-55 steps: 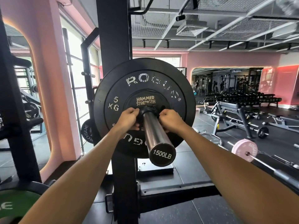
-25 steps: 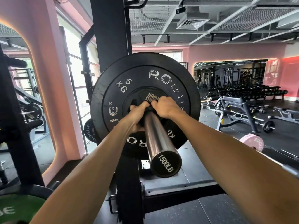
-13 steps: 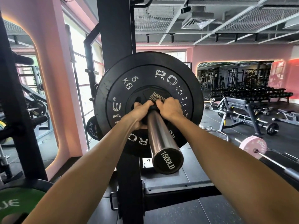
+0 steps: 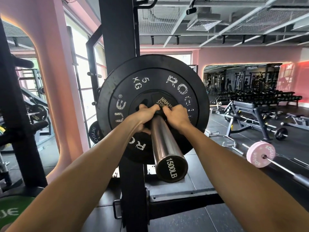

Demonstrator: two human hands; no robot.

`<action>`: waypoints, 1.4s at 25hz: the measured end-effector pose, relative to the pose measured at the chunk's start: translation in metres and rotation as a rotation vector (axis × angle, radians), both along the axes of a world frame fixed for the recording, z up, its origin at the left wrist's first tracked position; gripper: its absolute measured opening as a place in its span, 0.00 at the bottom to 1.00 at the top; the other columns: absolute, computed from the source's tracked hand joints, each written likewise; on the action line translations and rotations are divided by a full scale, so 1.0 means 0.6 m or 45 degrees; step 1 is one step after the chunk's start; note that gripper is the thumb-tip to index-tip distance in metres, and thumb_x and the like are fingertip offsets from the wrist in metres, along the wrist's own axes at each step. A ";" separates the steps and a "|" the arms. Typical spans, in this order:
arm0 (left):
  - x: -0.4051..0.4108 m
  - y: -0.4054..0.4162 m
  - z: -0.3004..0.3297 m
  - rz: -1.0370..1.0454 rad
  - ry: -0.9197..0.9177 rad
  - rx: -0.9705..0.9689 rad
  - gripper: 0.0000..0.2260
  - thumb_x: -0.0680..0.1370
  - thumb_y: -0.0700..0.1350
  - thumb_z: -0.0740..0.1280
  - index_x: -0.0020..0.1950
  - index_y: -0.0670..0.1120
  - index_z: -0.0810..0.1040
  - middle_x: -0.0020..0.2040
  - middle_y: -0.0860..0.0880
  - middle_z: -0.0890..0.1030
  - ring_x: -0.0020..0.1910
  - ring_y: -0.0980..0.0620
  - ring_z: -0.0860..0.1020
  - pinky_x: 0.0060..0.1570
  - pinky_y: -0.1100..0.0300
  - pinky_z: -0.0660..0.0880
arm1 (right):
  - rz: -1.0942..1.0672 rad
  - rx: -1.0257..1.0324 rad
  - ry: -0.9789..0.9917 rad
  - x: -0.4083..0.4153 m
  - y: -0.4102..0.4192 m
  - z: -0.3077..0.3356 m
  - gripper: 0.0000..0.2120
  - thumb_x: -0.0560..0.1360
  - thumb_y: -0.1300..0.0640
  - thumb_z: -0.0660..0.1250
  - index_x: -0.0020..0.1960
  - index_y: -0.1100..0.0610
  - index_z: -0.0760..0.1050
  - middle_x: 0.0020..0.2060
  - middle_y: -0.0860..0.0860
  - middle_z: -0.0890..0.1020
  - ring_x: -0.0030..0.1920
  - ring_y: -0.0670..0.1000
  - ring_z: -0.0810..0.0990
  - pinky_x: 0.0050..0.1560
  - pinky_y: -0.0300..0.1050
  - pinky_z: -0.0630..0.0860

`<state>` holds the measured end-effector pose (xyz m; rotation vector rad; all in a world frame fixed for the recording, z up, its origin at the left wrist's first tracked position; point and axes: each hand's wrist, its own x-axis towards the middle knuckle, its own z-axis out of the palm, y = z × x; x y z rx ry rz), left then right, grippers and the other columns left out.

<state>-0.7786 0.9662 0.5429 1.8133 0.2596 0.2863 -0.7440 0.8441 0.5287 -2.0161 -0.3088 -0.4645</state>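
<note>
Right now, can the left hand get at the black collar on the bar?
Likely yes: the left hand grips the collar from its left side, the right hand from the other side, with nothing between. The sleeve leaves both sides free.

Barbell sleeve (image 4: 164,144) — black plate (image 4: 150,71), small plate (image 4: 160,99), collar (image 4: 159,112)

Two hands: left hand (image 4: 143,115), right hand (image 4: 177,116). One steel bar sleeve (image 4: 165,144), one black collar (image 4: 158,112). Two black plates on it: large plate (image 4: 117,91), small plate (image 4: 161,99). One pink plate (image 4: 260,156), one green plate (image 4: 11,213).
</note>
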 end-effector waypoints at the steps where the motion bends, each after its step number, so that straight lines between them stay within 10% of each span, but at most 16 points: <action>1: -0.002 0.000 -0.001 -0.004 0.002 -0.015 0.22 0.76 0.56 0.66 0.63 0.47 0.63 0.57 0.44 0.74 0.45 0.49 0.76 0.21 0.59 0.75 | 0.015 -0.070 0.017 -0.002 -0.002 0.008 0.23 0.72 0.43 0.61 0.43 0.64 0.80 0.43 0.61 0.83 0.45 0.61 0.81 0.46 0.47 0.76; 4: -0.013 -0.001 -0.002 -0.024 -0.003 -0.108 0.23 0.76 0.55 0.66 0.63 0.46 0.61 0.55 0.44 0.74 0.42 0.50 0.76 0.20 0.60 0.74 | 0.124 -0.324 0.243 -0.017 -0.007 0.049 0.23 0.77 0.43 0.57 0.38 0.62 0.75 0.31 0.59 0.80 0.29 0.57 0.79 0.31 0.43 0.75; 8: -0.019 0.001 -0.006 -0.022 -0.013 -0.259 0.29 0.74 0.56 0.68 0.68 0.44 0.61 0.57 0.41 0.77 0.41 0.48 0.80 0.24 0.58 0.76 | 0.278 -0.110 0.573 -0.024 0.005 0.049 0.29 0.70 0.33 0.64 0.52 0.59 0.75 0.46 0.60 0.81 0.41 0.61 0.83 0.35 0.54 0.82; 18: -0.001 0.006 -0.044 -0.122 -0.164 -0.634 0.30 0.70 0.53 0.71 0.64 0.45 0.61 0.57 0.34 0.77 0.44 0.39 0.81 0.44 0.36 0.80 | -0.065 -0.510 -0.089 -0.043 0.027 0.062 0.20 0.78 0.49 0.59 0.56 0.64 0.78 0.58 0.62 0.79 0.57 0.63 0.78 0.49 0.47 0.74; 23: 0.018 0.017 -0.075 -0.208 -0.174 -0.850 0.30 0.71 0.54 0.69 0.67 0.43 0.62 0.65 0.31 0.71 0.51 0.36 0.79 0.49 0.30 0.75 | -0.245 -0.037 0.020 -0.017 0.004 0.042 0.20 0.79 0.52 0.57 0.55 0.67 0.78 0.55 0.66 0.80 0.57 0.64 0.78 0.54 0.50 0.74; 27: 0.010 0.023 -0.080 -0.278 -0.068 -0.792 0.38 0.69 0.58 0.69 0.72 0.42 0.61 0.60 0.34 0.76 0.53 0.37 0.78 0.58 0.34 0.73 | -0.052 -0.150 0.069 -0.024 -0.010 0.046 0.24 0.81 0.45 0.57 0.49 0.66 0.78 0.40 0.59 0.79 0.32 0.54 0.78 0.27 0.30 0.69; 30: -0.004 0.023 -0.070 -0.198 -0.080 -0.542 0.23 0.79 0.54 0.61 0.64 0.40 0.60 0.49 0.41 0.75 0.42 0.45 0.79 0.40 0.49 0.82 | 0.002 -0.162 0.134 -0.045 -0.024 0.037 0.16 0.80 0.53 0.61 0.50 0.67 0.76 0.43 0.58 0.77 0.26 0.49 0.69 0.12 0.29 0.57; 35: -0.052 0.012 -0.063 -0.206 -0.043 -0.466 0.31 0.75 0.58 0.60 0.72 0.41 0.63 0.56 0.37 0.78 0.38 0.45 0.82 0.34 0.54 0.79 | 0.027 -0.130 0.162 -0.083 -0.040 0.032 0.15 0.78 0.54 0.59 0.50 0.66 0.77 0.46 0.57 0.78 0.44 0.58 0.77 0.38 0.39 0.70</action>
